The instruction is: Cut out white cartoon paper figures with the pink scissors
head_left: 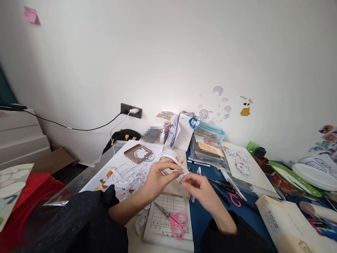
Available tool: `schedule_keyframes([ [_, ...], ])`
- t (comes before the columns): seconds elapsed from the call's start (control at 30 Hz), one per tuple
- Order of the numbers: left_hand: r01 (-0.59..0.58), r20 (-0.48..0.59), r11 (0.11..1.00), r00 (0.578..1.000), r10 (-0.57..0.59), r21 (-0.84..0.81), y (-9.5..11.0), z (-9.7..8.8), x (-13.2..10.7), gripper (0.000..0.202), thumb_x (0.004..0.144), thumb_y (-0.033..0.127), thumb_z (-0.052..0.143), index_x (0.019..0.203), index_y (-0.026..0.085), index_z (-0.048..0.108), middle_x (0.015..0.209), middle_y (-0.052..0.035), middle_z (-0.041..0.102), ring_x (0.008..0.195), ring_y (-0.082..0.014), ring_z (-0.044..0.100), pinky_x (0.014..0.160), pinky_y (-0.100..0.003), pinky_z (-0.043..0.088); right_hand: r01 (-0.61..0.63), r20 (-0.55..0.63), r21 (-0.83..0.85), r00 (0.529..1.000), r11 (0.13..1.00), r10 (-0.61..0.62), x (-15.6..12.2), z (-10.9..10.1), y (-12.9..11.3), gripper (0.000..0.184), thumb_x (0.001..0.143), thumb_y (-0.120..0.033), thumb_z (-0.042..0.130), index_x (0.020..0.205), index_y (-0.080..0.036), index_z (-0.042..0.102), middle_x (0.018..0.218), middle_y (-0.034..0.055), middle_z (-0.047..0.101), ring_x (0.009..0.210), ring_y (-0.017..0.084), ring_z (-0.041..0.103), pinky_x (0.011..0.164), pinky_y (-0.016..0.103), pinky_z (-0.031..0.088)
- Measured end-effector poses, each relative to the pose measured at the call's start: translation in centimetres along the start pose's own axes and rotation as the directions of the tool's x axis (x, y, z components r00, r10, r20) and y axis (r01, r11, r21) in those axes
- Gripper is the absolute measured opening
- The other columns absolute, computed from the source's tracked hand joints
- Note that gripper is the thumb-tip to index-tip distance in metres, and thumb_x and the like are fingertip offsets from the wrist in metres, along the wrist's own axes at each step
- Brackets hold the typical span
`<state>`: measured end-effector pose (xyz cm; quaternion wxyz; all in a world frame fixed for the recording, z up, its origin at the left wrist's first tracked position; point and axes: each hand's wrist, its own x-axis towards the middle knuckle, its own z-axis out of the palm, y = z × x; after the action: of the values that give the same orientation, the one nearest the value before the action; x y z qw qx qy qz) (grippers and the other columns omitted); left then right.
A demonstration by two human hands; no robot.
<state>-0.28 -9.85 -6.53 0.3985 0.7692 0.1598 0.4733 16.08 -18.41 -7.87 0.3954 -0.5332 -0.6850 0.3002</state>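
My left hand [162, 174] is closed in a pinch on a small white paper piece [185, 171] with faint marks. At the lower edge of that piece, the fingertips of my right hand [197, 188] are pinched together; what lies between them is mostly hidden. A curved white band [170, 160] shows behind my left fingers, too covered to name. Below both hands, pink-handled scissors [175, 221] lie on a pad with a printed grid [155, 225]. Left of my left hand is a heap of white paper scraps [129, 179].
A brown tray [129, 153] with a paper cutout stands behind the scraps. To the right lie other scissors [234, 198], pens [199, 163], a board with cutouts [252, 165] and a tissue pack [284, 221]. A white holder [184, 133] stands against the wall.
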Motion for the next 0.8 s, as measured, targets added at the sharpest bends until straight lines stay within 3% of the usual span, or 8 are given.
schedule_keyframes([
  [0.07,-0.017,0.02,1.0,1.0,0.017,-0.009,0.2,0.1,-0.1,0.015,0.087,0.027,0.06,0.083,0.013,0.064,0.083,-0.0024,0.066,0.078,-0.0157,0.063,0.072,-0.034,0.053,0.028,-0.183,0.017,0.983,0.999,-0.024,0.4,-0.3,0.0,0.021,0.094,-0.03,0.051,0.108,-0.016,0.058,0.106,0.0061,0.062,0.091,0.021,0.062,0.077,0.041,0.051],
  [0.17,-0.046,0.041,0.999,0.998,0.047,-0.015,0.5,0.3,-0.2,0.015,0.086,0.027,0.06,0.083,0.013,0.065,0.086,-0.0031,0.067,0.082,-0.0165,0.064,0.075,-0.035,0.053,0.096,-0.237,0.061,0.968,0.993,-0.079,0.7,0.1,-0.3,0.021,0.093,-0.031,0.052,0.107,-0.017,0.06,0.115,0.0074,0.06,0.103,0.024,0.057,0.086,0.046,0.046],
  [0.33,-0.125,0.065,0.992,0.99,0.123,0.019,0.8,0.4,-0.3,0.015,0.086,0.026,0.061,0.083,0.013,0.066,0.091,-0.0048,0.069,0.091,-0.0186,0.065,0.079,-0.038,0.054,0.164,-0.214,0.168,0.968,0.972,-0.127,0.7,0.8,-0.5,0.015,0.089,-0.029,0.059,0.089,-0.015,0.065,0.099,0.0045,0.066,0.092,0.021,0.062,0.083,0.043,0.048],
  [0.53,-0.301,0.04,0.932,0.953,0.299,0.2,-0.5,-0.3,-0.7,0.014,0.089,0.023,0.057,0.089,0.015,0.069,0.109,-0.0088,0.069,0.095,-0.0199,0.065,0.082,-0.04,0.052,0.256,-0.43,0.375,0.9,0.891,-0.077,0.3,0.5,-0.5,0.027,0.095,-0.038,0.046,0.097,-0.016,0.06,0.086,0.0022,0.064,0.076,0.017,0.063,0.072,0.037,0.05],
  [0.67,-0.427,0.106,0.847,0.903,0.416,0.318,-1.3,-0.9,-0.9,0.019,0.087,0.017,0.057,0.094,0.025,0.072,0.106,-0.0076,0.072,0.096,-0.0241,0.065,0.079,-0.039,0.049,0.263,-0.412,0.473,0.91,0.841,-0.053,0.1,0.9,-0.8,0.03,0.096,-0.04,0.044,0.09,-0.015,0.06,0.072,-0.0019,0.06,0.056,0.012,0.057,0.056,0.028,0.049],
  [0.8,-0.476,0.185,0.804,0.879,0.439,0.357,-0.9,-1.2,-1.0,0.022,0.086,0.018,0.057,0.101,0.027,0.07,0.107,-0.0068,0.072,0.096,-0.0253,0.065,0.077,-0.038,0.049,0.225,-0.327,0.489,0.943,0.843,-0.062,0.1,1.5,-0.5,0.018,0.092,-0.031,0.054,0.091,-0.014,0.06,0.077,-0.0017,0.061,0.057,0.011,0.058,0.055,0.027,0.05],
])
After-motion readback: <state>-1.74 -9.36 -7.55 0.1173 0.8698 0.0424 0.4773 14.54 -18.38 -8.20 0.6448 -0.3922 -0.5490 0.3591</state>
